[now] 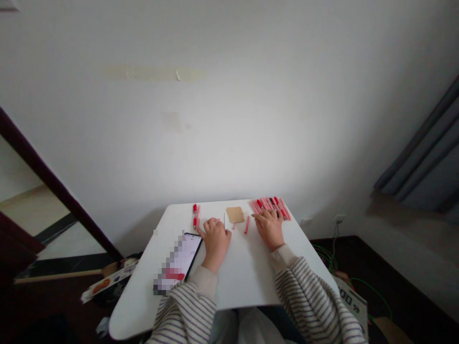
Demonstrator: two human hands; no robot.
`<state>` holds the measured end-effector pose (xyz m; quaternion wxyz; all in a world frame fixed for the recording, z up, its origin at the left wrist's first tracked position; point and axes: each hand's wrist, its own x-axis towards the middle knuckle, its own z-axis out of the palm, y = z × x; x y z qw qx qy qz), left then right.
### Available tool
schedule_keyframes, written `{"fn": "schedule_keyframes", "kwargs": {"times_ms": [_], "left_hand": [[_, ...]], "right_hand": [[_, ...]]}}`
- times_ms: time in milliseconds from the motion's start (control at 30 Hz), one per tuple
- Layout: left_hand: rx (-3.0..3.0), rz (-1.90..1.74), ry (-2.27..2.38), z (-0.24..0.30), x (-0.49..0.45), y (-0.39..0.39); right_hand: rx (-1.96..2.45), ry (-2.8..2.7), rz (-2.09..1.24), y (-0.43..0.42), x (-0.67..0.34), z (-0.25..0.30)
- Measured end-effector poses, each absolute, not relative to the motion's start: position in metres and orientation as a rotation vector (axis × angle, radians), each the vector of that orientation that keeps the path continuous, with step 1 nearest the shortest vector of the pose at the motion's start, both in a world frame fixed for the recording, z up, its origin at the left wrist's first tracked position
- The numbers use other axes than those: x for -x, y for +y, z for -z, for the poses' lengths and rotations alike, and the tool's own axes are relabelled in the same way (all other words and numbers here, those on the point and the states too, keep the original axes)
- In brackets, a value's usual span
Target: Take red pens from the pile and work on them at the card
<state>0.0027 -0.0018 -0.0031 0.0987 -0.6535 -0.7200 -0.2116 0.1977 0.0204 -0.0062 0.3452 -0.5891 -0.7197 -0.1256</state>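
My left hand (pixel 215 241) rests on the white table (pixel 247 282), fingers spread and slightly bent. Beside its fingertips lie a pink pen (pixel 198 217) and a red pen (pixel 194 217); a bit of pink shows at the fingertips, mostly hidden. My right hand (pixel 269 230) has its fingers apart, the tips over the near ends of a row of pink and red pens (pixel 265 204). Between the hands are a thin white stick (pixel 225 220), a small pink piece (pixel 234 226), a pink pen barrel (pixel 247 224) and a tan square (pixel 235 214).
A phone (pixel 181 260) with a lit screen lies left of my left forearm. Behind the table stands a white wall (pixel 229 119). Green cables (pixel 328 255) and a printed box (pixel 349 296) are on the floor at right; a grey curtain (pixel 426 167) hangs above.
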Motion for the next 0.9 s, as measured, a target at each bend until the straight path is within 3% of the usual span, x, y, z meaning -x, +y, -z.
{"fn": "schedule_keyframes", "kwargs": {"times_ms": [900], "left_hand": [[1.943,0.605,-2.169,0.006,0.009,-0.016]], "right_hand": [[1.565,-1.989,0.217,0.011,-0.191,0.012]]}}
